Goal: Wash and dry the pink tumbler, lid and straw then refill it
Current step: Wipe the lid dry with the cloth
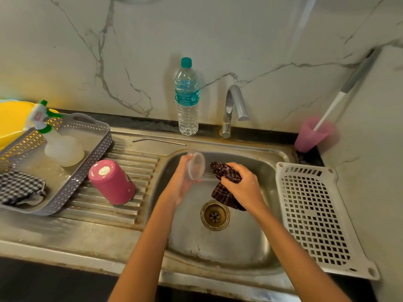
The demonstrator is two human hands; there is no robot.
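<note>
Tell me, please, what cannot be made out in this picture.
Head view:
Inside of the tumbler: it stands mouth down, hidden by its own wall.
The lid in the left hand: blurred; wet or dry unclear.
The cloth: partly behind the right hand.
The yellow tub: cut off by the left edge.
The bottle label: print too small.

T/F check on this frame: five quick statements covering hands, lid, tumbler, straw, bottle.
1. The left hand holds the lid. True.
2. The right hand is empty. False: it grips the cloth.
3. The tumbler sits base-up on the drainboard. True.
4. The straw is in the tumbler. False: it lies on the sink ledge.
5. The bottle is uncapped. False: its cap is on.
</note>
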